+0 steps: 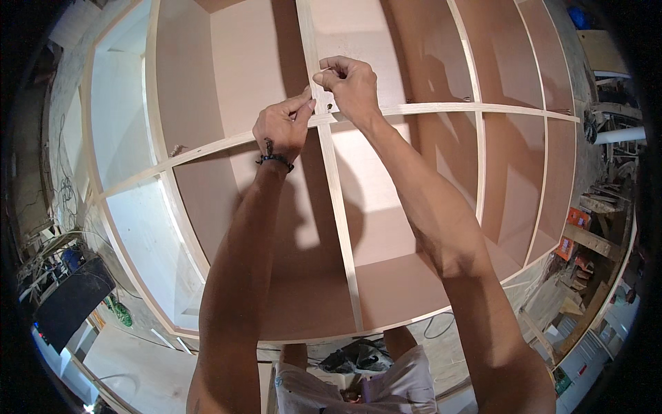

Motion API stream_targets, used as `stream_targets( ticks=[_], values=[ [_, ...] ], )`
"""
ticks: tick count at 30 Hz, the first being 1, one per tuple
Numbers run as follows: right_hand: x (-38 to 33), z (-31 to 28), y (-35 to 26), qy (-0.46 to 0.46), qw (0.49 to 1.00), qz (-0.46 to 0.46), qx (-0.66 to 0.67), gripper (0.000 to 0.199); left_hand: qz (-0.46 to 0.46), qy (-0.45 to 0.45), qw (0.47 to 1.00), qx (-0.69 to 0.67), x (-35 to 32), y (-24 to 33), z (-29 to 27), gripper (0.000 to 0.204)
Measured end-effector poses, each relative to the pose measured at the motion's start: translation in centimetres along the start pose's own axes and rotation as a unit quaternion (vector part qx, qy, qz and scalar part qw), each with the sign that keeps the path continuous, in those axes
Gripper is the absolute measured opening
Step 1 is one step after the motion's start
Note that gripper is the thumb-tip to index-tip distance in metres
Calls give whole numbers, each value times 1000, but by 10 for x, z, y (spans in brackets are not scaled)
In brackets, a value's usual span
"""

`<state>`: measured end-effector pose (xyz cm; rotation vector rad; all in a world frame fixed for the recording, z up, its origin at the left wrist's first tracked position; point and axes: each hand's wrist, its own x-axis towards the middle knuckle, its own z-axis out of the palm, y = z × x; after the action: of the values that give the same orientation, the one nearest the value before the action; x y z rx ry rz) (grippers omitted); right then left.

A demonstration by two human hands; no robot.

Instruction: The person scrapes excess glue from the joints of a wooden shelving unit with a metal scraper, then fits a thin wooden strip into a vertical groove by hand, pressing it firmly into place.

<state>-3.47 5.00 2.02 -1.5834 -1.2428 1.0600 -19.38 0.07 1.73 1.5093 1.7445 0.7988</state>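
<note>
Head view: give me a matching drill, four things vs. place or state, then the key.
Things:
1. left hand
2. right hand
3. black wristband
4. black box

Places or states:
A. pinching at the upright strip above the joint
B. on the floor at lower left
C. fingers at the crossing of the upright strip and cross rail
D. around the left wrist

Pairs: 1-C, 2-A, 3-D, 4-B
</note>
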Motion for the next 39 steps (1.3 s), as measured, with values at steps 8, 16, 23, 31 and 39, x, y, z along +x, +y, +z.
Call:
stream_targets(
  ticks=[8, 16, 23, 31, 39],
  values=[
    [0, -1, 0, -4, 1000, 16, 6, 29, 36, -8, 999, -18, 2, -8, 2, 30],
    [-1, 0, -1, 2, 1000, 21, 13, 29, 50, -18, 999, -10, 1, -8, 1, 31],
    [-1, 2, -2, -1, 1000, 14, 9, 32, 52, -11, 999, -10, 2, -12, 0, 31],
    [1, 2, 6, 10, 999, -23, -25, 29, 47, -13, 999, -5, 0, -3, -1, 35],
    [5, 2, 11, -3, 1000, 0, -24, 32, 42, -4, 999, 33, 0, -1, -2, 33]
  ],
)
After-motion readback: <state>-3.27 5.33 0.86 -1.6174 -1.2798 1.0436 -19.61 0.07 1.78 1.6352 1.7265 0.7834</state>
